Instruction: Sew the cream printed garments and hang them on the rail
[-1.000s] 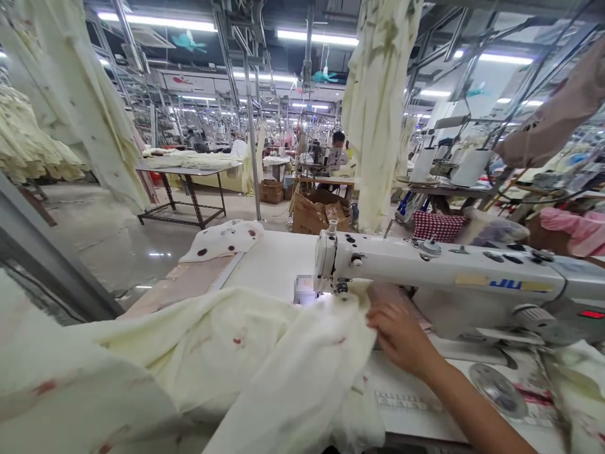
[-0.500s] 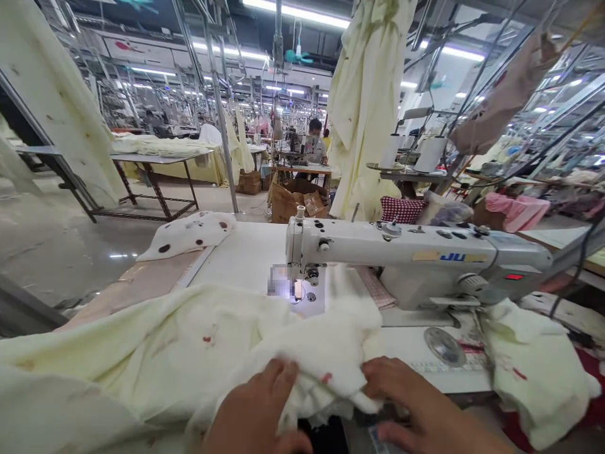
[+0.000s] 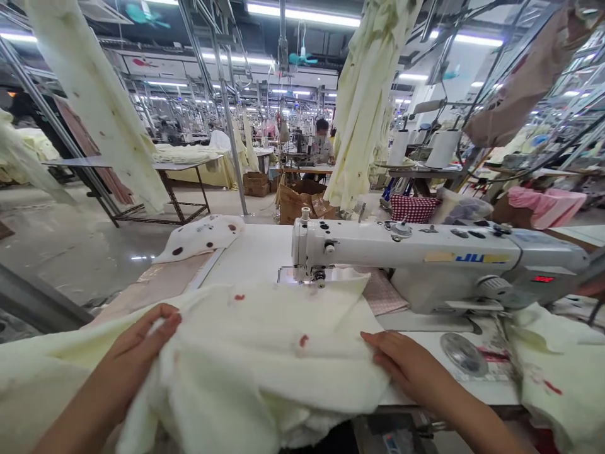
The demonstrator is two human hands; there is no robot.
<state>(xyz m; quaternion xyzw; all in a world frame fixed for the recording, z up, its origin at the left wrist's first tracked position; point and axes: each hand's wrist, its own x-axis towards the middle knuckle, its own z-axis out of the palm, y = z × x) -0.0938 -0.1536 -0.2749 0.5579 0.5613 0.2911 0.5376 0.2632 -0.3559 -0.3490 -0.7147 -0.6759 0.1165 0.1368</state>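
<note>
A cream cloth with small red marks (image 3: 265, 340) lies spread over the white sewing table (image 3: 255, 249), its far edge under the needle of the white sewing machine (image 3: 425, 252). My left hand (image 3: 142, 343) grips a fold at the cloth's left side, fingers curled over it. My right hand (image 3: 401, 366) rests at the cloth's right edge, fingers pressed on the fabric and partly tucked under it.
A spotted white piece (image 3: 203, 236) lies at the table's far left. More cream fabric (image 3: 558, 366) is heaped at the right. Cream garments hang overhead (image 3: 363, 107). A cardboard box (image 3: 302, 198) and another worker (image 3: 324, 145) sit beyond the table.
The cloth was bunched near the table's front edge with both hands close together; now it is spread flatter toward the needle and my hands have moved apart to its left and right sides.
</note>
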